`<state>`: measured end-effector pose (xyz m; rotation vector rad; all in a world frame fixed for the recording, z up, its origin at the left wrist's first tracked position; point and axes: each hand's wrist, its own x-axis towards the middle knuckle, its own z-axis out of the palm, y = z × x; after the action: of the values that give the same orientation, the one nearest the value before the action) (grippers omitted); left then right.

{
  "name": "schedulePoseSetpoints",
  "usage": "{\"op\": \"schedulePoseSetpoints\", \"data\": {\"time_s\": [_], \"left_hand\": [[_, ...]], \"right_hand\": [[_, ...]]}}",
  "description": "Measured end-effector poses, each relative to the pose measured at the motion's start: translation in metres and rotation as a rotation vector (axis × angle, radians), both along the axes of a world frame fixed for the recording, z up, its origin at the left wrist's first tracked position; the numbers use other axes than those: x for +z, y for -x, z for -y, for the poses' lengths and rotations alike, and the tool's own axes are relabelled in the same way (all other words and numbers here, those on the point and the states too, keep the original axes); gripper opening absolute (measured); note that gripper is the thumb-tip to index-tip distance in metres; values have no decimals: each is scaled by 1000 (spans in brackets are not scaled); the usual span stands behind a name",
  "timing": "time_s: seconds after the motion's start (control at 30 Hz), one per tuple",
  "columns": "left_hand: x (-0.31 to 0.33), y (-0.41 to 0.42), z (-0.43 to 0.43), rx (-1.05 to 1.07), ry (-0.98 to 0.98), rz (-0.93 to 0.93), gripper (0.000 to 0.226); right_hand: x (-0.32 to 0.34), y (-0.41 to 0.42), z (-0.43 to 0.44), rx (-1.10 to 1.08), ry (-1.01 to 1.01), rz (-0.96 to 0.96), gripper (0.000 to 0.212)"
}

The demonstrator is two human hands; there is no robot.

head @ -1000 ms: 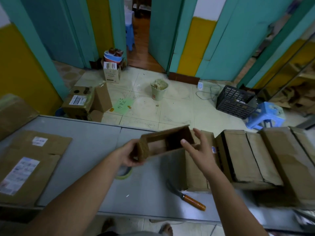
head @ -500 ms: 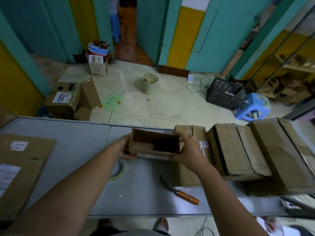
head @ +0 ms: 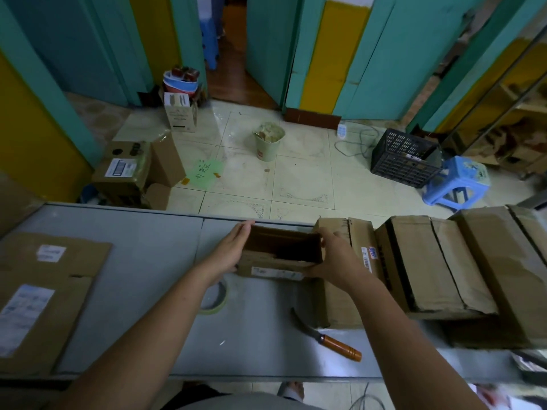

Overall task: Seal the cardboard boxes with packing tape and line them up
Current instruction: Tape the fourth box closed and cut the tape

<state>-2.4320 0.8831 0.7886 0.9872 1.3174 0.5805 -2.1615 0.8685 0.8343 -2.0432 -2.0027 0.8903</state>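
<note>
Head view: nearest us, by the bench's front edge, we see a knife with an orange wooden handle lying flat, blade pointing toward the far edge. A little further in and to its left lies a tape roll, flat on the bench and partly hidden under our left forearm. Beyond these, close to the far edge near the middle, we hold the small open box between our hands, its open top facing up and its inside dark. Our left hand lies flat against the box's left end, fingers straight and together. Our right hand grips the right end, fingers curled over its top corner. Just right of that hand three closed boxes stand side by side toward the bench's right end, the nearest touching or almost touching the small box; we cannot tell which. Flattened cardboard with white labels lies at the left end. Past the far edge, on the tiled floor, stand a pale bin, a black crate and a blue stool.
</note>
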Motion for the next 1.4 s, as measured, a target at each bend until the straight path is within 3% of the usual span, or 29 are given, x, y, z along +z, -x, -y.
{"op": "schedulePoseSetpoints", "data": {"time_s": [0.1, 0.23, 0.33, 0.4, 0.47, 0.53, 0.67, 0.73, 0.93, 1.1, 1.23, 1.33, 1.4], "left_hand": [[5, -7, -2, 13, 18, -36, 71], [7, -9, -10, 34, 44, -48, 73], [8, -10, -13, 47, 74, -35, 77], [9, -6, -14, 50, 103, 17, 68], [9, 0, -15, 23, 139, 91, 61], [7, 6, -15, 6, 169, 176, 56], [0, 15, -16, 17, 137, 212, 33], [-1, 15, -15, 12, 103, 192, 35], [-2, 15, -11, 35, -23, 138, 49], [-4, 9, -6, 89, -153, 87, 32], [-7, 10, 3, 80, -161, 63, 27], [-10, 17, 10, 9, -138, 138, 29], [-11, 19, 15, -33, -165, 119, 37]], "right_hand": [[-2, -4, -3, 9, 6, -12, 99], [-3, -9, -5, 28, 6, -55, 107], [-4, -21, -2, 30, 66, -280, 115], [-2, -26, 3, -69, 107, -490, 101], [-3, -27, 3, -211, 120, -627, 65], [-9, -27, 0, -278, 108, -691, 44], [-19, -26, -4, -333, 95, -784, 34], [-25, -27, -4, -345, 84, -822, 34], [-37, -23, -9, -345, 42, -786, 42], [-33, -16, -5, -249, -91, -737, 46], [-27, -24, 8, -217, -17, -746, 25], [-27, -32, 14, -86, 1, -706, 47], [-29, -31, 15, -88, -53, -669, 41]]}}
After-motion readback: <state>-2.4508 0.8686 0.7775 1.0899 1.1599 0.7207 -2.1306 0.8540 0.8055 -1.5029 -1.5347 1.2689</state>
